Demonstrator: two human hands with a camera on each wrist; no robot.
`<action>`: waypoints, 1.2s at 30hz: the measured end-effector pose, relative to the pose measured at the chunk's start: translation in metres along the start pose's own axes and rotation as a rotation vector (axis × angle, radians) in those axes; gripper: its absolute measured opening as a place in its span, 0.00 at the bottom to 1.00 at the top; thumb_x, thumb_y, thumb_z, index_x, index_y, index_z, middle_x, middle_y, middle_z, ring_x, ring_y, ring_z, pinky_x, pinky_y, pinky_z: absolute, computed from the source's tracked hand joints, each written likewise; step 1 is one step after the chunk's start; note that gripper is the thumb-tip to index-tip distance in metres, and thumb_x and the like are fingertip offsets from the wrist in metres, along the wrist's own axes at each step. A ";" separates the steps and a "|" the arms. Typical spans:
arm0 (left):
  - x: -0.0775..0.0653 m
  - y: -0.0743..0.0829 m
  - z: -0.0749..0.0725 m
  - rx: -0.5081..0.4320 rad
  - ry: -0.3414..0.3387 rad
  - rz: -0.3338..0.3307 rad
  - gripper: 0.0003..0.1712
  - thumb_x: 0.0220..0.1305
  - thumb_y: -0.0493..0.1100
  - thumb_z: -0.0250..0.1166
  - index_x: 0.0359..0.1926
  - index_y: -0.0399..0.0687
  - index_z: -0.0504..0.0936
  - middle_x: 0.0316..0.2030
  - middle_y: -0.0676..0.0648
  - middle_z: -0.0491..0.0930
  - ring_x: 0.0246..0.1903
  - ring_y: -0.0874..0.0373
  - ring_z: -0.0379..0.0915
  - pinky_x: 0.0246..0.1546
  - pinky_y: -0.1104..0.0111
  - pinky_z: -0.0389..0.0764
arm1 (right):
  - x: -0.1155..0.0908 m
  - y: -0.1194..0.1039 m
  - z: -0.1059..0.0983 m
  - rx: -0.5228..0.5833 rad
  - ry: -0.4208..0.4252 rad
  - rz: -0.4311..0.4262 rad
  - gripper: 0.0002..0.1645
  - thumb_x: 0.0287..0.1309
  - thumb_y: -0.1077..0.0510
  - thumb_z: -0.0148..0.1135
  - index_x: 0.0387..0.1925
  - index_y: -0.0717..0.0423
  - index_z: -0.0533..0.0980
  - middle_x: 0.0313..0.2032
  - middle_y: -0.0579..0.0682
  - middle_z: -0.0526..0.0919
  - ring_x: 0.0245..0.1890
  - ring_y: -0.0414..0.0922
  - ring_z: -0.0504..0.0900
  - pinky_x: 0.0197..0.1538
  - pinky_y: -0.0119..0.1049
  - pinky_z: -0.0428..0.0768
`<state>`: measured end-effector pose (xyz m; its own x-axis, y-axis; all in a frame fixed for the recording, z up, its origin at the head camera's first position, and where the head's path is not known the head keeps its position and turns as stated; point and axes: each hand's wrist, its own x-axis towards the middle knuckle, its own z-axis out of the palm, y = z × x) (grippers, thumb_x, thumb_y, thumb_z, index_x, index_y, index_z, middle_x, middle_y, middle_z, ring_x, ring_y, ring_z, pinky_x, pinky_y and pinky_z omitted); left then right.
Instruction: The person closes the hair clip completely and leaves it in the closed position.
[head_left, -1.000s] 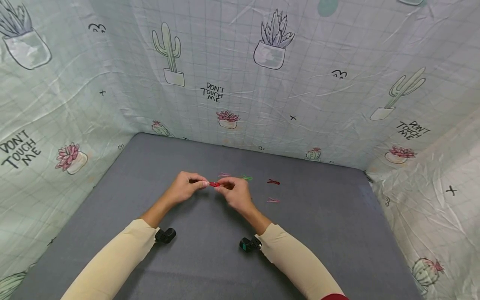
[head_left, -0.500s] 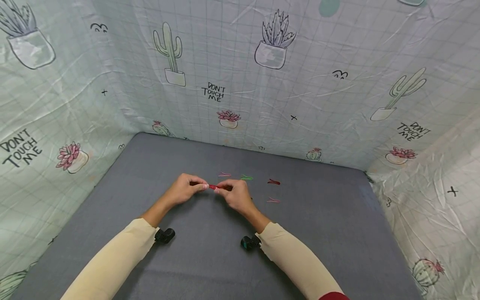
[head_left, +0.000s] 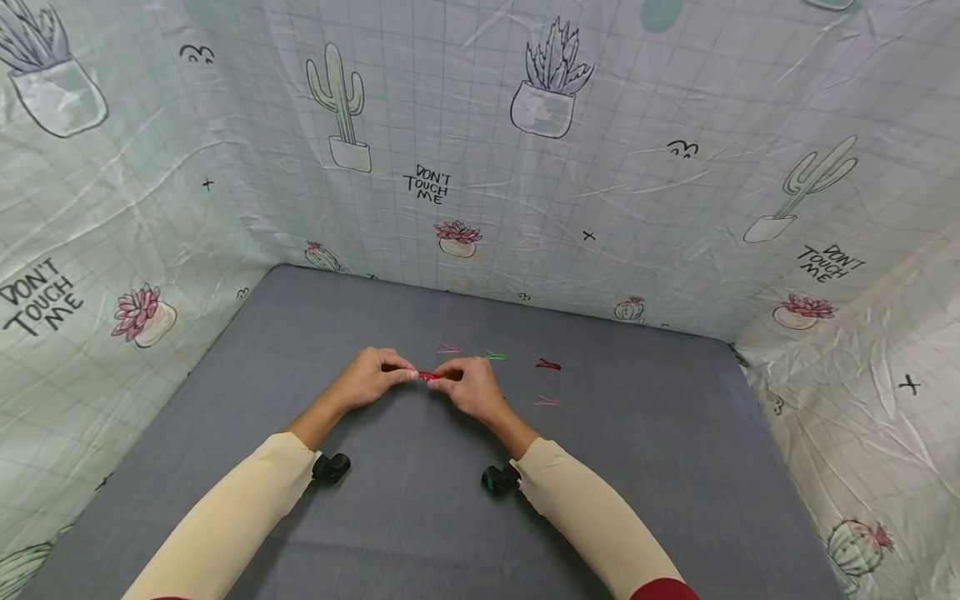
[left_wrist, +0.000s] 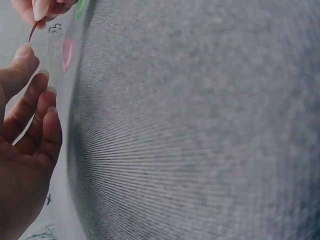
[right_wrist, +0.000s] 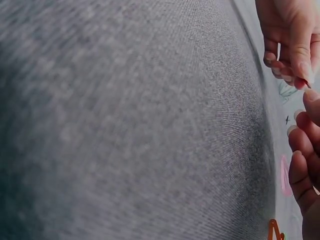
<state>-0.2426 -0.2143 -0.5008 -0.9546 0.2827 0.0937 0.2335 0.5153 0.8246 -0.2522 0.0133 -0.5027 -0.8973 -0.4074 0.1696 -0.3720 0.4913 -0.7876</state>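
A small red hair clip (head_left: pixel 425 375) is stretched between both hands above the grey table. Its left end is pinched by the thumb and forefinger of my left hand (head_left: pixel 366 382). My right hand (head_left: pixel 472 390) pinches the other end. In the left wrist view the hair clip (left_wrist: pixel 33 32) shows as a thin, slightly bent dark red strip. The other fingers of my left hand (left_wrist: pixel 30 145) are bent, away from the clip. Fingertips hide most of the clip in the right wrist view, where my right hand (right_wrist: pixel 306 155) is at the edge.
Spread Y-shaped hair clips lie beyond and right of the hands: a pink one (head_left: pixel 449 349), a green one (head_left: pixel 494 356), a dark red one (head_left: pixel 548 364) and a lighter pink one (head_left: pixel 547 401). An orange clip (right_wrist: pixel 273 230) shows near my right hand. Printed cloth (head_left: pixel 480 167) surrounds the table.
Both hands have come slightly nearer the body with the red hair clip, still pinched at both ends. The green clip behind my right hand shows more fully.
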 end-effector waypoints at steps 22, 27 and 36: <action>0.003 -0.009 0.001 0.041 -0.094 -0.084 0.08 0.68 0.44 0.72 0.40 0.46 0.94 0.38 0.46 0.90 0.37 0.59 0.80 0.43 0.63 0.79 | 0.007 0.006 0.004 -0.094 -0.089 0.046 0.06 0.59 0.57 0.77 0.36 0.56 0.91 0.31 0.50 0.91 0.26 0.34 0.79 0.32 0.28 0.78; 0.003 -0.007 0.001 0.084 -0.095 -0.079 0.08 0.68 0.43 0.72 0.40 0.45 0.94 0.37 0.46 0.89 0.35 0.59 0.79 0.41 0.65 0.78 | 0.009 0.005 0.005 -0.161 -0.108 0.009 0.07 0.61 0.55 0.76 0.35 0.54 0.91 0.30 0.48 0.91 0.24 0.33 0.79 0.30 0.27 0.76; 0.002 -0.011 -0.001 0.109 -0.096 -0.035 0.07 0.67 0.41 0.72 0.41 0.43 0.93 0.36 0.47 0.88 0.34 0.60 0.78 0.39 0.67 0.76 | 0.012 0.003 0.007 -0.193 -0.135 0.008 0.06 0.61 0.55 0.76 0.35 0.54 0.91 0.29 0.47 0.91 0.23 0.33 0.77 0.28 0.26 0.74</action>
<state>-0.2476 -0.2198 -0.5094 -0.9416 0.3366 0.0076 0.2241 0.6095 0.7605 -0.2627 0.0049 -0.5073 -0.8654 -0.4956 0.0731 -0.4151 0.6277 -0.6586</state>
